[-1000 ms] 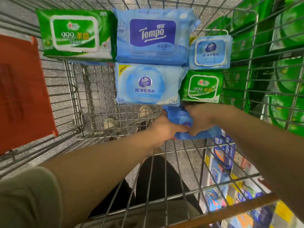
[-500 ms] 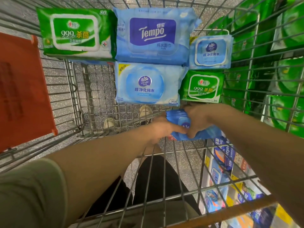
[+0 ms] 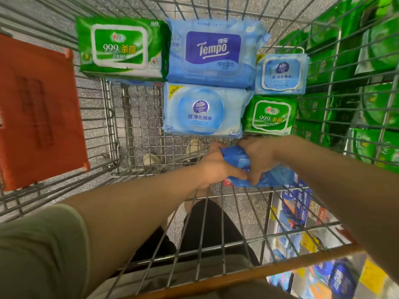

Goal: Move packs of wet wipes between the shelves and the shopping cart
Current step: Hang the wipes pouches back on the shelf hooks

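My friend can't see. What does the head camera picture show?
Both hands, left hand and right hand, grip a blue wipes pack low inside a wire shopping cart. Five more packs, green and blue, lie ahead of it.

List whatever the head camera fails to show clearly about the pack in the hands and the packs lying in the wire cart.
- Dark blue wipes pack, head view: label mostly covered by left hand and right hand.
- Pale blue pack under the large green 999 wipes pack: only an edge shows.
- Small print on the light blue Vinda pack: too small, blurred.
- Orange cart handle: cut by the bottom edge.
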`<state>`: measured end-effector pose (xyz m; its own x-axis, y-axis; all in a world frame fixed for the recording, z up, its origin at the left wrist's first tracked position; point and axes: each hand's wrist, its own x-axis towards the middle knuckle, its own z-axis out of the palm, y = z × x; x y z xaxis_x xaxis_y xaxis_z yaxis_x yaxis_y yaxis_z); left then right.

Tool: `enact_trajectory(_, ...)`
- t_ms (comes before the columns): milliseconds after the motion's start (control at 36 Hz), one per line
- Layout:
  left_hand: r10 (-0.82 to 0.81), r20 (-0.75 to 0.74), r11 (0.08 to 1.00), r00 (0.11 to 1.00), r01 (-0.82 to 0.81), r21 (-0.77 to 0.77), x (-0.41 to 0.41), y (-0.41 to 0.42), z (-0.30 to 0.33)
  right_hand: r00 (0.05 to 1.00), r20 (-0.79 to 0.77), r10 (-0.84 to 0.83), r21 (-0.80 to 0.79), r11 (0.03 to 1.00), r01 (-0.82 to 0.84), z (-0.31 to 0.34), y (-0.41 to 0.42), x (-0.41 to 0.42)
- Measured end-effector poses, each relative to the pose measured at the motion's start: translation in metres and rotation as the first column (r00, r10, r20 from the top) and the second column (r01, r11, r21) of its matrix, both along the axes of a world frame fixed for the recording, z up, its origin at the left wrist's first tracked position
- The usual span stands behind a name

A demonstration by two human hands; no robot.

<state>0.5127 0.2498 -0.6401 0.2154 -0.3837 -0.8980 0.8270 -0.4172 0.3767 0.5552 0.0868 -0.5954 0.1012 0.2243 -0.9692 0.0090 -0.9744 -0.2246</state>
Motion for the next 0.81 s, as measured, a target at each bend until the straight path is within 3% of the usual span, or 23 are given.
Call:
enact_trajectory(222,-0.005,-0.065,0.998,0.998,0.002,-0.055,0.0,-0.005,-0.008,0.999,-0.007,-0.034,-0.017,0.999,0.034,-0.004,-0.005,-0.003)
enact_trajectory(472,-0.014,-0.058,0.979,0.998,0.002,-0.202,0.0,-0.006,-0.005,0.983,-0.153,-0.105,-0.06,0.994,0.096,-0.014,-0.016,0.0)
enact_trajectory(611,-0.017,-0.054,0.975,0.998,0.005,-0.221,0.004,-0.005,0.003,0.963,-0.236,-0.132,-0.075,0.99,0.118,-0.002,-0.017,0.007)
enact_trajectory(806,-0.002,-0.129,0.986,0.992,-0.02,-0.167,0.004,0.0,0.017,0.976,-0.209,-0.066,-0.058,0.997,0.055,0.013,-0.008,0.011)
